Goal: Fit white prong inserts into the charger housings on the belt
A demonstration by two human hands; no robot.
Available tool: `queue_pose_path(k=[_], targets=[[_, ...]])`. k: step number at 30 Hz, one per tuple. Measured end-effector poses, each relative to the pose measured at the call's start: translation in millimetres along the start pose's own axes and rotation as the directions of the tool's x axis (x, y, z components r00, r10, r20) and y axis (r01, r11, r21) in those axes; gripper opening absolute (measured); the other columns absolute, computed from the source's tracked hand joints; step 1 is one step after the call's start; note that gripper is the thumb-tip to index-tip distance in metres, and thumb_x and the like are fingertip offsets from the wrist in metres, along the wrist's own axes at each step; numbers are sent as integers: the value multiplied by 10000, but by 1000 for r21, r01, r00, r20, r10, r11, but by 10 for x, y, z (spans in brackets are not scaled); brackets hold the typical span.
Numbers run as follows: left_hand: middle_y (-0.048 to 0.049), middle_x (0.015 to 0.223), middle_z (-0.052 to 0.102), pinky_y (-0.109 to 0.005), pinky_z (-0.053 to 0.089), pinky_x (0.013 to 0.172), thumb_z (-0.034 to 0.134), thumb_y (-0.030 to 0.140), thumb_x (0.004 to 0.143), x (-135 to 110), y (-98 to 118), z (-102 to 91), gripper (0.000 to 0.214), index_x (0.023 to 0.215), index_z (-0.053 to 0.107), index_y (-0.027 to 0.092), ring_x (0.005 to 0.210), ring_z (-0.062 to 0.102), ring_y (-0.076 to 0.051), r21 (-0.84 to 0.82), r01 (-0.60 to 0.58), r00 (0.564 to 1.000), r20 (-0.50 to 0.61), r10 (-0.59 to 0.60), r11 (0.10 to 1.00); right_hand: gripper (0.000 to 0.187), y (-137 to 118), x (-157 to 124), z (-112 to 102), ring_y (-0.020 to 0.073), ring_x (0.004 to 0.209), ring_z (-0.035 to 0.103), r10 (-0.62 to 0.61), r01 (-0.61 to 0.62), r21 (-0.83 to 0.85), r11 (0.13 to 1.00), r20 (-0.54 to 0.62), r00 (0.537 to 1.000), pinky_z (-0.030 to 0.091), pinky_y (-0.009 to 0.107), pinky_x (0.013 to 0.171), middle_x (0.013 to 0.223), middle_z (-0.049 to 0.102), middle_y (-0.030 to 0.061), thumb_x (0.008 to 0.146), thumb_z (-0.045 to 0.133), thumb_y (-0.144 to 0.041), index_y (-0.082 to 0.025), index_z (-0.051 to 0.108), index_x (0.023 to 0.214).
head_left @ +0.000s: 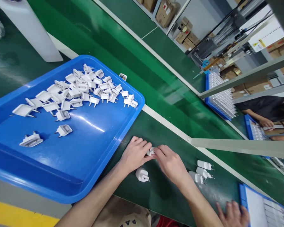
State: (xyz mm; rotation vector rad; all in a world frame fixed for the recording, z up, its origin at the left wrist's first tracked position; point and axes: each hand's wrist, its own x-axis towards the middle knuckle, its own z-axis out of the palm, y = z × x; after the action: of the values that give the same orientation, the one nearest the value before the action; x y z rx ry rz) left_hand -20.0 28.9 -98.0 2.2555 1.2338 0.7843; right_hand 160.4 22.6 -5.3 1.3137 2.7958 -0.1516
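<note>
Green bench surface is running diagonally through the frame, with a brighter green conveyor belt (156, 78) lying beyond a pale dividing strip; shelving with cartons is showing at upper right.

At left, a blue tray (90, 164) is sitting on the bench (165, 192), holding a loose pile of white plug pieces (85, 90) in its upper half, with a few strays lying apart toward lower left. Judging by that pile, most of the work is still waiting; the tray's nearer half is showing bare blue.

At centre, the left hand (133, 154) and the right hand (170, 164) are meeting just right of the tray's edge. Both are closing on one small white adapter (151, 151), which is sitting between the two sets of fingertips, touching both; only a sliver of it is showing. Fingers are curled narrow around it. Whether parts are being pressed together cannot be told.

Just below the left hand, one white adapter body (142, 175) is lying on the bench, untouched. Right of the right hand, three finished-looking chargers (202, 171) are lying side by side, suggesting a few units are done.

At lower right, another person's hand (232, 214) is resting beside a second blue tray (243, 198). At far right a co-worker's arm (257, 116) is reaching over more trays.
</note>
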Motion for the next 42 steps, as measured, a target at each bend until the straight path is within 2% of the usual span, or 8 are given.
queue_pose_path(k=[6, 11, 21, 27, 35, 42], targets=[[4, 794, 611, -392, 359, 809, 724, 420, 969, -1, -13, 8, 271, 908, 559, 214, 813, 547, -232, -16, -8, 1000, -13, 8, 1000, 287, 58, 9, 26, 216, 799, 614, -43, 43, 15, 999, 0, 999, 518, 328, 680, 911, 654, 77, 1124, 369, -178, -193, 644, 1045], [5, 776, 604, -394, 355, 798, 722, 466, 966, 16, -6, -7, 315, 884, 558, 209, 798, 544, -231, -8, -7, 1000, -16, 7, 1000, 288, 107, 1, 28, 213, 828, 629, -73, 73, 42, 996, -8, 997, 540, 331, 698, 937, 670, 86, 1130, 377, -196, -171, 658, 1073], [10, 752, 596, -387, 338, 785, 751, 414, 946, 53, 9, -36, 292, 862, 565, 205, 772, 536, -226, -2, -13, 1000, -26, 13, 1000, 261, 159, 60, 17, 213, 759, 554, -162, 162, 26, 986, -14, 987, 462, 337, 664, 885, 625, 79, 1110, 419, -151, -136, 663, 1017], [13, 753, 585, -390, 344, 796, 747, 398, 943, 54, 7, -22, 279, 854, 561, 209, 779, 532, -223, 6, -21, 999, -34, 21, 1000, 361, 147, 103, -60, 206, 715, 514, -182, 184, -22, 983, 50, 982, 417, 338, 630, 831, 582, 63, 1101, 328, -97, -145, 652, 951], [17, 756, 577, -395, 347, 804, 737, 364, 946, 50, -4, -16, 251, 850, 566, 208, 781, 522, -216, -3, -14, 1000, -19, 13, 1000, 354, 138, 121, -120, 200, 714, 538, -186, 189, -36, 981, 67, 980, 445, 339, 612, 839, 596, 59, 1085, 323, -59, -148, 651, 985], [17, 760, 582, -389, 344, 798, 737, 342, 941, 62, 5, -25, 238, 845, 567, 205, 776, 523, -215, -12, -13, 1000, -8, 13, 1000, 320, 145, 113, -60, 209, 726, 532, -161, 166, -51, 985, 94, 982, 438, 347, 611, 845, 595, 65, 1023, 365, -6, -163, 640, 979]])
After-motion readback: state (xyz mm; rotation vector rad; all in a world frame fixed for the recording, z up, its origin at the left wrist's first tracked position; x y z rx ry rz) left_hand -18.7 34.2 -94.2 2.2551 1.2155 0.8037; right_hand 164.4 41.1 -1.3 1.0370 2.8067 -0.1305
